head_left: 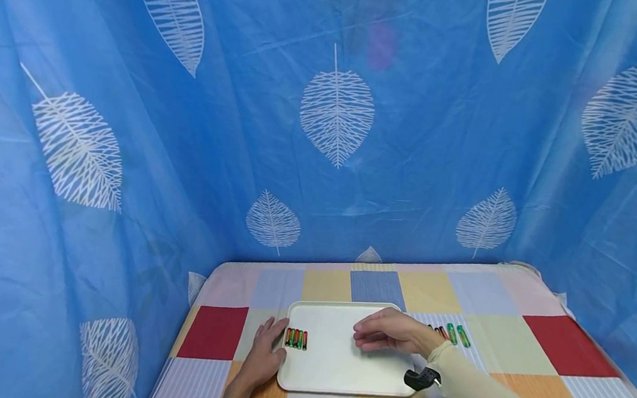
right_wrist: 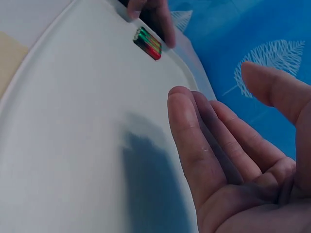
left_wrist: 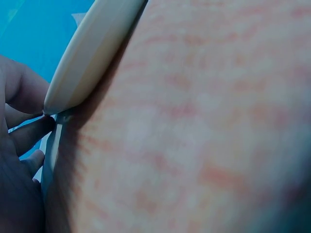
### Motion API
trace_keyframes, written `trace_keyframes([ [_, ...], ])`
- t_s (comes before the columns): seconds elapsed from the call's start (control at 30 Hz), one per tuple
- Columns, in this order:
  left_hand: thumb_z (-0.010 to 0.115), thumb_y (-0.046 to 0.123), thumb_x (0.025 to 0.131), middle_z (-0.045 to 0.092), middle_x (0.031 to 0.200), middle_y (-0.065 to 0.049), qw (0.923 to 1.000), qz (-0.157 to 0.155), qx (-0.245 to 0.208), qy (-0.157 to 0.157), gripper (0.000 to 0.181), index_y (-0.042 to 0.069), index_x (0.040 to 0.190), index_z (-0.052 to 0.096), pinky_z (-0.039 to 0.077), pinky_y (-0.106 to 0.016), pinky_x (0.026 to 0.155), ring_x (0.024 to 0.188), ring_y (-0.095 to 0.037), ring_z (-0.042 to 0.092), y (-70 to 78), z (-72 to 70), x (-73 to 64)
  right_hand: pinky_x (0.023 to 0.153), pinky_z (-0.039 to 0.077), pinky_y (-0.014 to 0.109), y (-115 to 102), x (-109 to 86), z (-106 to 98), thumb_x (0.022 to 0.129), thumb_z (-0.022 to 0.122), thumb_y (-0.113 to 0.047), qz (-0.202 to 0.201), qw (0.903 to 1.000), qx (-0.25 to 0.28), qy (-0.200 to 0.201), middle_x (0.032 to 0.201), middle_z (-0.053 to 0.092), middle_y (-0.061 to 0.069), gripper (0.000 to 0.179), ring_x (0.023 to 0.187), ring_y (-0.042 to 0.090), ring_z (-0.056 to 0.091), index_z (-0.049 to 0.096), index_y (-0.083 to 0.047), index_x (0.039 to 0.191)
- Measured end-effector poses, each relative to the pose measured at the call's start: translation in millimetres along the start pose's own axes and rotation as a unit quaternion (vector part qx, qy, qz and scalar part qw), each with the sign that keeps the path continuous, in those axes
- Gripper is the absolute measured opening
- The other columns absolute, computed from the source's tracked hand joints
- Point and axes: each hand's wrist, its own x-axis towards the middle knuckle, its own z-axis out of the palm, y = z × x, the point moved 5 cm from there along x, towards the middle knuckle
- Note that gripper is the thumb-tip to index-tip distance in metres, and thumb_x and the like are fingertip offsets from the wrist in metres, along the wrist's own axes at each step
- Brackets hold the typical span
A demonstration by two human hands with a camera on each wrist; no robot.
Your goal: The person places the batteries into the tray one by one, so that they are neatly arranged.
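A white rectangular tray (head_left: 337,371) lies on the table. Several red and green batteries (head_left: 296,338) stand side by side in a row at its left end; the right wrist view shows this battery group (right_wrist: 147,43) too. My left hand (head_left: 266,355) rests against the tray's left edge, its fingertips touching the rim beside the row. Over the right half of the tray hovers my right hand (head_left: 392,332), fingers extended and thumb apart, with nothing between them. Right of the tray lie more batteries (head_left: 457,335), green ones and dark-and-orange ones, partly hidden behind my right wrist.
A patchwork tablecloth (head_left: 510,342) in coloured squares covers the table. Blue curtains (head_left: 412,169) with white leaf prints hang behind and at both sides. Each wrist wears a black strap device (head_left: 421,378).
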Motion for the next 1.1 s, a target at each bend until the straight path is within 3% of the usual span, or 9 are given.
trace_keyframes([
  [0.4,0.059,-0.001,0.089,0.044,0.170,-0.025,1.0000,-0.003,0.000,0.002,0.071,0.003,0.159,0.055,0.012,-0.083,0.128,0.165,-0.057,0.017,0.5,0.2,2.5,0.096,0.067,0.036,1,-45.6,-52,0.107,0.067,-0.012,0.002,0.9997,0.024,-0.009,0.121,0.081,0.019,0.044,0.107,0.023,0.082,0.062,0.017,0.141],
  [0.73,0.060,-0.002,0.088,0.046,0.169,-0.024,1.0000,-0.003,-0.003,-0.001,0.071,0.002,0.159,0.055,0.011,-0.083,0.128,0.165,-0.057,0.016,0.2,0.4,2.3,0.103,0.063,0.039,4,-90.2,-104,0.113,0.057,-0.012,-0.007,0.9978,0.065,-0.014,0.123,0.081,0.016,0.034,0.111,0.022,0.081,0.071,0.008,0.136],
  [1.1,0.059,-0.005,0.088,0.050,0.167,-0.023,0.9999,0.004,-0.011,-0.001,0.070,-0.001,0.158,0.055,0.007,-0.081,0.130,0.165,-0.055,0.017,-0.1,0.3,1.0,0.114,0.054,0.043,-1,-134.9,-146,0.116,0.049,-0.011,-0.017,0.9932,0.112,-0.027,0.135,0.077,0.015,0.034,0.126,0.026,0.076,0.077,-0.004,0.133],
])
